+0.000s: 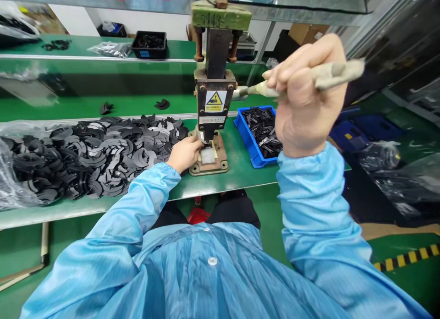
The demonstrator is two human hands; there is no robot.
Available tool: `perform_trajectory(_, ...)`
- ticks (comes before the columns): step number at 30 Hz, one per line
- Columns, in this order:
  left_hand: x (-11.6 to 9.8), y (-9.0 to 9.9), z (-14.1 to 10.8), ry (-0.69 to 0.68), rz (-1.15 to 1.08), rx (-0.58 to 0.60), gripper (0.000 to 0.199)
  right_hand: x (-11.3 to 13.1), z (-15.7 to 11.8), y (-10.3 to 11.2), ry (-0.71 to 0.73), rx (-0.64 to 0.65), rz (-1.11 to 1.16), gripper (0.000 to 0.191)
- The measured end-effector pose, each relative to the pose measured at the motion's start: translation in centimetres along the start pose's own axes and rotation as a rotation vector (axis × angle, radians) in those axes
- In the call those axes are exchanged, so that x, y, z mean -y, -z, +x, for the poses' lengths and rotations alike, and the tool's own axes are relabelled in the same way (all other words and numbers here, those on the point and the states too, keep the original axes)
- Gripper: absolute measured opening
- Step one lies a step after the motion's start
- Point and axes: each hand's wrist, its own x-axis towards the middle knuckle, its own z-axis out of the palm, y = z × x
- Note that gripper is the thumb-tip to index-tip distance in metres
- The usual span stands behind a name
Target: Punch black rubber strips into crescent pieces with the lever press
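My right hand [309,99] is wrapped around the lever handle [340,75] of a hand press [216,57], raised to the right of its column. My left hand [184,154] reaches to the left side of the press base [220,162], fingertips together just under the ram. What those fingers pinch is too small and partly hidden to make out. A pale rectangular plate [207,155] lies on the base in front of them. Left of that hand spreads a heap of black curved plastic pieces [103,156].
A blue bin [254,149] of small black parts stands right of the press. Two loose curved pieces [162,104] lie behind the heap. A black bin [149,45] sits on the rear ledge. Clear plastic bags [13,172] lie at the left edge.
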Motion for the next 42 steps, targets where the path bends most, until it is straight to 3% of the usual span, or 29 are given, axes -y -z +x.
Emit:
perform_trajectory(5,0.4,0.5,0.0,-0.038,0.033,0.031,0.037,1.0,-4.0,-0.8,-0.007,-0.031,0.024,0.034)
perform_trajectory(9,0.6,0.2,0.4,-0.078,-0.01,0.02,0.038,1.7,-6.3,-0.2,-0.009,0.045,-0.004,0.029)
perform_trajectory(14,0.8,0.0,0.4,-0.118,-0.084,0.021,0.039,0.6,-9.8,-0.1,0.056,0.051,-0.087,0.03)
perform_trajectory(19,2.9,3.1,-1.0,-0.061,-0.062,0.008,0.04,-0.9,-13.6,-0.9,0.053,-0.043,-0.133,0.028)
perform_trajectory(22,4.4,5.4,-3.5,-0.013,-0.018,-0.024,0.035,-1.2,-14.3,-1.6,0.044,-0.117,-0.141,0.029)
perform_trajectory(24,4.5,6.1,-5.8,-0.01,0.032,0.002,0.032,-1.3,-14.3,-2.0,0.048,-0.16,-0.122,0.031)
perform_trajectory(26,3.7,5.6,-8.3,-0.011,0.093,0.046,0.034,-1.5,-14.2,-2.3,0.068,-0.197,-0.106,0.032)
perform_trajectory(30,0.4,2.8,-12.7,0.0,0.145,0.114,0.054,-1.7,-14.2,-2.3,0.083,-0.203,-0.122,0.033)
perform_trajectory(33,-1.4,1.0,-15.1,0.018,0.137,0.116,0.057,-1.8,-14.3,-2.2,0.078,-0.191,-0.123,0.031)
perform_trajectory(42,-1.4,-0.2,-19.3,-0.187,-0.115,0.044,0.041,-1.6,-14.3,-2.4,0.065,-0.208,-0.117,0.032)
